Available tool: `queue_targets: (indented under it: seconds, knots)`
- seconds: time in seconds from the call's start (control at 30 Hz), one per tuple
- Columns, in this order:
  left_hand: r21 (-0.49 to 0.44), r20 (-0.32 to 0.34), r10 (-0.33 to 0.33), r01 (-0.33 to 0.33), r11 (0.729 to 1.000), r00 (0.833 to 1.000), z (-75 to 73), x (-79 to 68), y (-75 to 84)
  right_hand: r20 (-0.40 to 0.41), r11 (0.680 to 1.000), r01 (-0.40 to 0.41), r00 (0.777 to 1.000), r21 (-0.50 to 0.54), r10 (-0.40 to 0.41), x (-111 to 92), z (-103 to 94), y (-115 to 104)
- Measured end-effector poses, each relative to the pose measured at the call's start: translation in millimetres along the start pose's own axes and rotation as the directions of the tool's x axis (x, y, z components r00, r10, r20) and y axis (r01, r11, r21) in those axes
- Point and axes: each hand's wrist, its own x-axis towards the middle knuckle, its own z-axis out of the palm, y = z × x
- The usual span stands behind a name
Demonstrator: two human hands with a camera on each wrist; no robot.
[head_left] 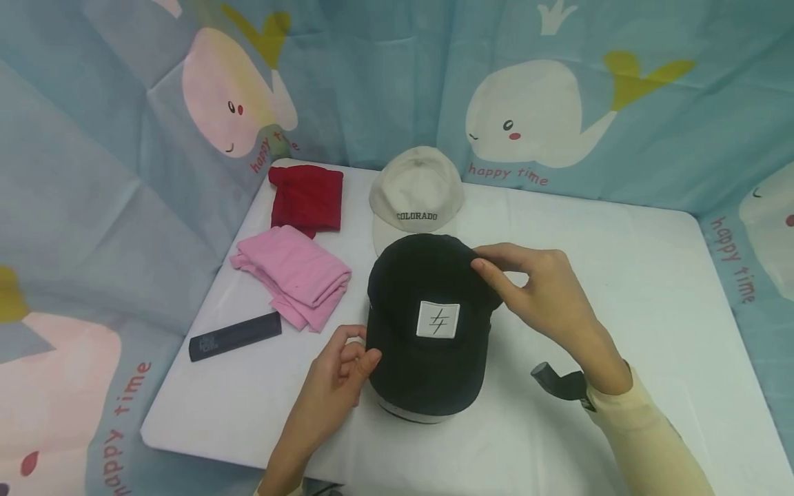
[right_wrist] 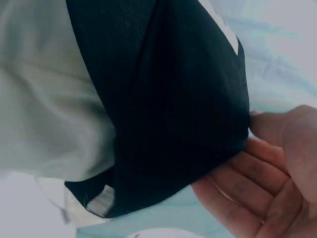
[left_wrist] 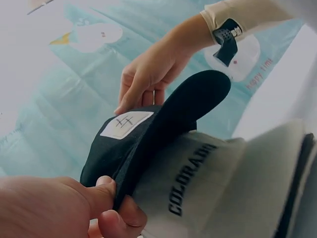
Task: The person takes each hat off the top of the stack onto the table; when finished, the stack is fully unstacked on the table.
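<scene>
A black baseball cap [head_left: 428,275] with a white square patch sits over a light cap whose brim edge [head_left: 415,415] shows below it. In the left wrist view, lettering reading COLORADO marks the light cap [left_wrist: 198,183] under the black one, with more brims stacked at the side. My left hand [head_left: 338,379] pinches the black cap's brim edge between thumb and fingers. At the crown's far right, my right hand [head_left: 546,296] holds the black cap, thumb on top. The right wrist view shows that hand's fingers [right_wrist: 237,191] against the crown's underside.
Behind the black cap, a cream COLORADO cap [head_left: 418,189] lies on the white table [head_left: 620,275]. Folded red cloth [head_left: 307,200], folded pink cloth [head_left: 298,272] and a flat black bar-shaped object [head_left: 236,336] lie on the left. A blue whale-print curtain [head_left: 384,89] surrounds the table.
</scene>
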Motion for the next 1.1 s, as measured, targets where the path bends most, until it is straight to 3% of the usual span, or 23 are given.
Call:
queue_targets:
  seconds: [0.13,0.27,0.4,0.6,0.73,0.9,1.1]
  knots:
    - [0.007,-0.024,0.047,-0.047,0.999,0.999,-2.6,8.7,11.3,-0.079,1.0,0.011,0.997,0.001,-0.011,12.0,-8.9,-5.0]
    - [0.032,-0.012,0.051,-0.051,0.998,0.999,-7.4,19.2,24.4,-0.128,1.0,-0.006,0.992,0.01,0.007,22.8,-17.8,-9.2]
    - [0.01,0.0,0.051,-0.051,0.999,0.999,-9.8,25.7,34.6,-0.15,1.0,-0.016,0.988,0.023,0.02,32.0,-25.5,-14.1]
    - [0.035,-0.049,0.067,-0.065,0.997,0.997,-8.5,32.5,44.5,-0.157,0.998,-0.052,0.986,0.034,0.057,37.8,-33.0,-20.1]
    - [-0.036,-0.017,0.062,-0.063,0.997,0.998,-11.3,38.3,52.7,-0.162,0.996,-0.08,0.983,0.039,0.085,42.3,-39.5,-22.5]
    - [-0.144,0.003,0.11,-0.109,0.984,0.994,-14.2,49.6,66.0,-0.169,0.992,-0.122,0.977,0.04,0.127,53.4,-51.9,-27.3]
    - [-0.163,0.015,0.17,-0.165,0.973,0.985,-7.7,68.5,83.0,-0.224,0.99,-0.122,0.965,0.077,0.137,68.4,-68.3,-26.1]
